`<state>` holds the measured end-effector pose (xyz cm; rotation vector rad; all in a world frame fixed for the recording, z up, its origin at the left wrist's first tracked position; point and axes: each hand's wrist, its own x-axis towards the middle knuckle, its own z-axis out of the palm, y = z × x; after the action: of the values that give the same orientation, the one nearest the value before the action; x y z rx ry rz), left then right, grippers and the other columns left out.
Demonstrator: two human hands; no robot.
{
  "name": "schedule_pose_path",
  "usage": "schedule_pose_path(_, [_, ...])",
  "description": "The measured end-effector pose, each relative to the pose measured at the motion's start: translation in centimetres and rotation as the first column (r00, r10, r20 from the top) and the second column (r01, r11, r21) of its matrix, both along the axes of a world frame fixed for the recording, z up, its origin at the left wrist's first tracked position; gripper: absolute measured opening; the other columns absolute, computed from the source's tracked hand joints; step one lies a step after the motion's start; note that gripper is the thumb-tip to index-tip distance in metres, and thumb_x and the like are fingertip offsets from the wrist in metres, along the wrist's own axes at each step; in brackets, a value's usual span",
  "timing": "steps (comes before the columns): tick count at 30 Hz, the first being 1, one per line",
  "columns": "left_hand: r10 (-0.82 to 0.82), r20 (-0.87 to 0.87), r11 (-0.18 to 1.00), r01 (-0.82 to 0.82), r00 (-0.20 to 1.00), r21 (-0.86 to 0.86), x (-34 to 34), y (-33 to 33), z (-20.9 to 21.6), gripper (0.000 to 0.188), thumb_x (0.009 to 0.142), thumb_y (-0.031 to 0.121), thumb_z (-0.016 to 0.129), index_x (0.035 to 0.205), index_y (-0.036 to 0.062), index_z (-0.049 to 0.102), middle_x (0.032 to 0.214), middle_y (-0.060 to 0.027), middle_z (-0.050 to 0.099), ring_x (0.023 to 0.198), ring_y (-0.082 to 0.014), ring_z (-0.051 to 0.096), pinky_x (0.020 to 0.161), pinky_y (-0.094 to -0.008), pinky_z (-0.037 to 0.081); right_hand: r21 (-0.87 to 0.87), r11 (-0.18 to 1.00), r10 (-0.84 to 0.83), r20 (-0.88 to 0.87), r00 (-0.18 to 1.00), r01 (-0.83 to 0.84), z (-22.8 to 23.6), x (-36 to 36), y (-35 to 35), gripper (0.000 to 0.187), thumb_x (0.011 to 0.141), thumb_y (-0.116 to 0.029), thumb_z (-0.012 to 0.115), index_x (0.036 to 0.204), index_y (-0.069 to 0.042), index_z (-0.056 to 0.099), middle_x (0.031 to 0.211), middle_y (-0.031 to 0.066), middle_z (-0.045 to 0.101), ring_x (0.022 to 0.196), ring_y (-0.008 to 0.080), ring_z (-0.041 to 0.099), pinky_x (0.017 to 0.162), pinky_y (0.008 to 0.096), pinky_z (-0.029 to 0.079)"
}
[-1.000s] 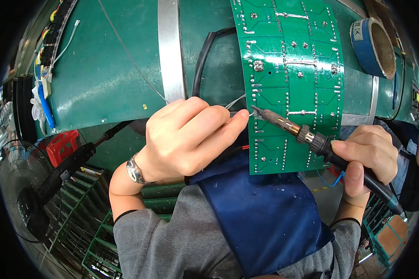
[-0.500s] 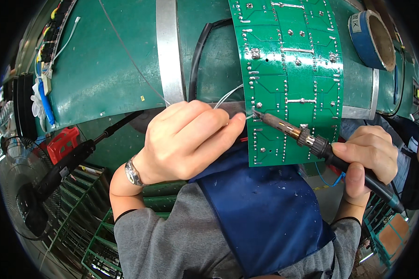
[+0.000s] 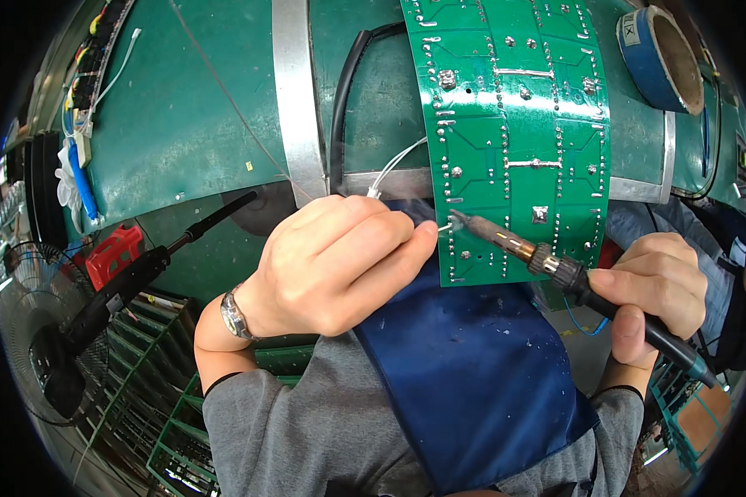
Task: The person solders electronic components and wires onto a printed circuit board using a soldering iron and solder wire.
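I see the person's left hand curled, pinching a thin wire at the left edge of a green circuit board — the right hand grips a soldering iron, tip just beside that wire. The board juts past the desk's near edge.

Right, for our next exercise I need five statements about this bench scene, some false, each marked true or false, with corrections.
1. The left hand pinches a thin pale strand. True.
2. The right hand holds a soldering iron. True.
3. The circuit board is left of the left hand. False: it is to the right.
4. The wristwatch is on the right arm. False: it is on the left.
5. A fan shows at lower left. True.
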<state>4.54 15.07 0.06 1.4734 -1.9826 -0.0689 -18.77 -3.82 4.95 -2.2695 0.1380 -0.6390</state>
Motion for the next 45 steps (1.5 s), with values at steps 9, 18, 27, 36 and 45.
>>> schedule_pose_path(9, [0.111,0.196,0.993,-0.099,0.974,-0.066,-0.1,0.3,0.2,0.03,0.06,0.008,0.071,0.089,0.0038,0.073,0.081,-0.0014,0.058,0.067,-0.0151,0.058,0.052,-0.0258,0.046,-0.037,0.997,0.07,0.058,0.996,-0.068,-0.4,-0.4,0.2,0.022,0.086,-0.02,0.067,0.085,0.001,0.075,0.059,0.0019,0.062,0.043,0.0126,0.054,0.04,0.0248,0.04])
schedule_pose_path(18, [0.111,-0.201,0.987,-0.085,0.973,0.137,-1.9,2.7,0.1,0.035,0.061,0.003,0.076,0.095,0.0035,0.077,0.077,-0.0026,0.059,0.059,-0.0145,0.058,0.048,-0.0269,0.044,0.011,0.998,0.053,0.076,0.996,-0.054,-0.4,-1.5,0.7,0.021,0.086,-0.018,0.067,0.085,0.001,0.075,0.058,0.0016,0.062,0.044,0.0128,0.056,0.041,0.0248,0.04])
schedule_pose_path(27, [0.154,-0.007,0.988,-0.154,0.988,-0.021,-2.4,1.7,-1.3,0.04,0.054,0.008,0.07,0.093,0.0046,0.077,0.077,-0.0017,0.057,0.06,-0.0137,0.056,0.048,-0.0266,0.045,0.006,0.991,0.129,0.078,0.989,-0.13,-0.9,-1.1,1.0,0.019,0.082,-0.013,0.068,0.087,0.004,0.074,0.06,0.0045,0.062,0.042,0.0126,0.054,0.038,0.0226,0.041])
schedule_pose_path(36, [0.044,-0.095,0.996,-0.036,0.994,0.078,-2.0,2.7,0.2,0.036,0.056,0.008,0.073,0.091,0.0026,0.076,0.077,-0.0022,0.057,0.06,-0.0135,0.055,0.047,-0.026,0.041,0.031,0.994,0.104,0.09,0.99,-0.107,-0.4,-2.2,1.1,0.017,0.08,-0.013,0.069,0.085,0.002,0.075,0.059,0.0018,0.06,0.042,0.0121,0.054,0.037,0.0222,0.038])
schedule_pose_path(45, [0.024,0.035,1.0,-0.023,0.999,-0.009,-2.4,2.0,-0.5,0.036,0.056,0.009,0.073,0.09,0.0019,0.075,0.079,-0.0021,0.058,0.06,-0.0134,0.054,0.048,-0.0258,0.042,0.013,0.986,0.164,0.105,0.981,-0.167,-1.0,-2.2,1.7,0.017,0.081,-0.013,0.067,0.085,0.002,0.075,0.058,0.0013,0.06,0.041,0.0109,0.052,0.035,0.0212,0.036])
